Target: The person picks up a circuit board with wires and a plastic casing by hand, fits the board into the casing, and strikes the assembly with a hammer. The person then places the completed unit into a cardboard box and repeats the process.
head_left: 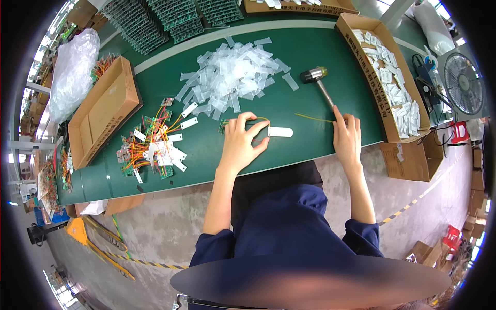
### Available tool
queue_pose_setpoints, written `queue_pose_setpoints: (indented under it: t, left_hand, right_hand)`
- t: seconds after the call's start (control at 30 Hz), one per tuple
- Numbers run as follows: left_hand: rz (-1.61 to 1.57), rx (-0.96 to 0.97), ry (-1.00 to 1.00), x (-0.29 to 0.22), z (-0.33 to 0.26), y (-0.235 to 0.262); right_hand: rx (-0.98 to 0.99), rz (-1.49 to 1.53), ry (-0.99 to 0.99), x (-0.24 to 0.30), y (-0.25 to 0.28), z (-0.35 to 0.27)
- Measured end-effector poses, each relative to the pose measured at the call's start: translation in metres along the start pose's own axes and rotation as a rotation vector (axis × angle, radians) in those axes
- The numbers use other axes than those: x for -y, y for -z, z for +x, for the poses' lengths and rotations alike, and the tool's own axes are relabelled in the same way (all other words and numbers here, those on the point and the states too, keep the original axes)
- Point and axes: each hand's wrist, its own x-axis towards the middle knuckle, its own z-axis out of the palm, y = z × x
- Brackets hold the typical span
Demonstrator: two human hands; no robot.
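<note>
My left hand (242, 142) is closed, thumb and index finger at the left end of a flat white plastic case (280, 132) with a rounded right end. A small green circuit board (222, 126) shows past its other fingers, and a yellowish wire runs close to them. My right hand (347, 135) is closed over the lower end of a hammer (323, 93), whose head rests on the table farther away. A thin yellow-green strand (313, 117) reaches to the right fingers; whether they grip it too is unclear.
Clear plastic sleeves (235, 75) are heaped beyond my hands. Wired circuit boards with white pieces (155, 147) lie left. A cardboard tray (106, 111) stands far left; a long box (369, 67) of white cases stands right, near a fan (463, 82). Stacked boards (175, 18) line the back.
</note>
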Motion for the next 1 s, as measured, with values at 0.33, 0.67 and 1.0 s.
queue_pose_setpoints:
  t: [0.33, 0.67, 1.0]
  left_hand:
    - [0.071, -0.034, -0.191, -0.003, -0.002, -0.007]
    - [-0.105, -0.554, -0.144, 0.006, -0.014, 0.003]
    - [-0.124, -0.417, -0.173, -0.001, 0.0, 0.004]
  right_hand:
    - [0.088, 0.421, 0.522, 0.074, -0.013, 0.019]
    - [0.116, 0.67, 0.219, 0.05, 0.108, 0.143]
    - [-0.422, 0.207, 0.011, -0.092, 0.068, 0.467]
